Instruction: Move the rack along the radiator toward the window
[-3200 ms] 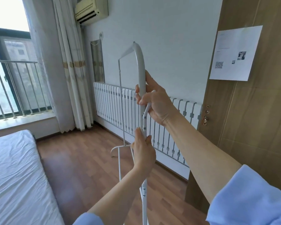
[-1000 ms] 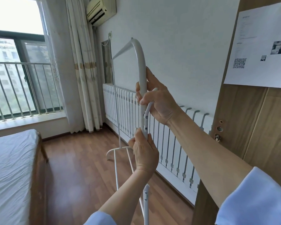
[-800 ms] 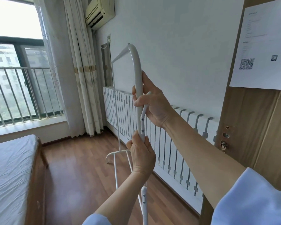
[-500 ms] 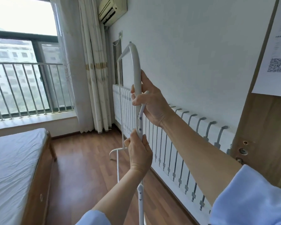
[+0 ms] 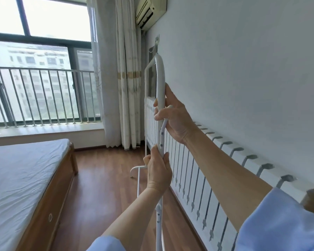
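White rack frame: both hands grip; no readable writing.

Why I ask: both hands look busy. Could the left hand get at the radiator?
Probably not yet: the left hand grips the white rack, though the radiator stands just behind it, nothing between.

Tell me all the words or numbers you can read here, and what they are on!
None can be read. The white rack tube held by the left hand and right hand has small marks, too small and blurred. The air conditioner shows no readable label.
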Available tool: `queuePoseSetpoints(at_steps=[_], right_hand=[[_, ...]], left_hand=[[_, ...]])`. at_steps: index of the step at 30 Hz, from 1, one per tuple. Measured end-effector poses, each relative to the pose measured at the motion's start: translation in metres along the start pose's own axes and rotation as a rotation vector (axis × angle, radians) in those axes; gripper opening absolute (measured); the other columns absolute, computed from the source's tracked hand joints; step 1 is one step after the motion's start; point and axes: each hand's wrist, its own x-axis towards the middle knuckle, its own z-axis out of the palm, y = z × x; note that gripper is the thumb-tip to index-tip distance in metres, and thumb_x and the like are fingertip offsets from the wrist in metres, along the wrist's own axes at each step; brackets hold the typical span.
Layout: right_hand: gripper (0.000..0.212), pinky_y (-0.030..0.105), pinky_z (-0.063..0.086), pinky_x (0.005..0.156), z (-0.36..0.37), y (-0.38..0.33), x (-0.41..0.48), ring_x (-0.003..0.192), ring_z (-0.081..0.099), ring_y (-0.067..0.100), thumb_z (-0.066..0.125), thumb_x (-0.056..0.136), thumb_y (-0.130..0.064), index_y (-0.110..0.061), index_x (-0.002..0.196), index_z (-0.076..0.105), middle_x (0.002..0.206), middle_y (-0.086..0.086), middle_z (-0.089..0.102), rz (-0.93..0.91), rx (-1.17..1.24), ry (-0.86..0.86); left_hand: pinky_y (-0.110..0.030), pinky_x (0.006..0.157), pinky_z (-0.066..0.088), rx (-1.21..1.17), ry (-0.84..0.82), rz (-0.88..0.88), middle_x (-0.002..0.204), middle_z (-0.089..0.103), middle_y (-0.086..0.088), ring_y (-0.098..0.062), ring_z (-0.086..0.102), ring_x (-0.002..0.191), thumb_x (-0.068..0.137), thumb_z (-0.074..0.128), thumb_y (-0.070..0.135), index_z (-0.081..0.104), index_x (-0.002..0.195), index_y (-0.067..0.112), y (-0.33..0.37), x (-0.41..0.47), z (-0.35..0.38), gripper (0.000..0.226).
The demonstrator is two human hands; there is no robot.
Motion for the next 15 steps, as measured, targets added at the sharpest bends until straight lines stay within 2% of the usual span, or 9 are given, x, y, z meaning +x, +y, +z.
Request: queuePoseSetpoints(at_steps=[3,9,13,15], right_hand=[[0.091,0.030,0.044,0.080,-0.019,0.020,0.028,0.084,0.040,0.023,0.054,0.056,0.005,-0.027,0.140,0.042,0.088,0.005,0.042,0.006,0.000,-0.004],[0.090,0.034,0.044,0.085,-0.044,0.059,0.088,0.088,0.041,0.025,0.055,0.056,0.002,-0.031,0.139,0.044,0.090,0.007,0.042,-0.008,-0.029,-0.027],[0.092,0.032,0.045,0.084,-0.065,0.083,0.125,0.087,0.040,0.025,0.055,0.057,0.003,-0.032,0.141,0.042,0.090,0.006,0.042,-0.005,-0.013,-0.023],[0.093,0.033,0.045,0.084,-0.075,0.094,0.143,0.088,0.040,0.027,0.055,0.058,0.003,-0.032,0.142,0.040,0.093,0.009,0.041,-0.008,-0.021,-0.023]], left_hand=[[-0.020,0.061,0.025,-0.004,-0.027,-0.009,0.071,0.048,-0.003,-0.019,0.031,0.089,0.094,0.036,0.020,0.034,0.110,0.011,-0.015,0.028,0.019,0.018],[-0.017,0.058,0.027,0.011,-0.034,0.004,0.069,0.043,0.006,-0.019,0.033,0.089,0.095,0.036,0.022,0.033,0.109,0.010,-0.049,0.081,0.049,0.019],[-0.029,0.071,0.032,0.021,-0.064,-0.016,0.075,0.048,-0.002,-0.020,0.033,0.088,0.095,0.036,0.023,0.032,0.107,0.016,-0.073,0.120,0.072,0.015],[-0.034,0.075,0.034,0.021,-0.093,-0.037,0.074,0.046,0.001,-0.019,0.032,0.087,0.095,0.035,0.023,0.029,0.101,0.021,-0.082,0.138,0.083,0.009]])
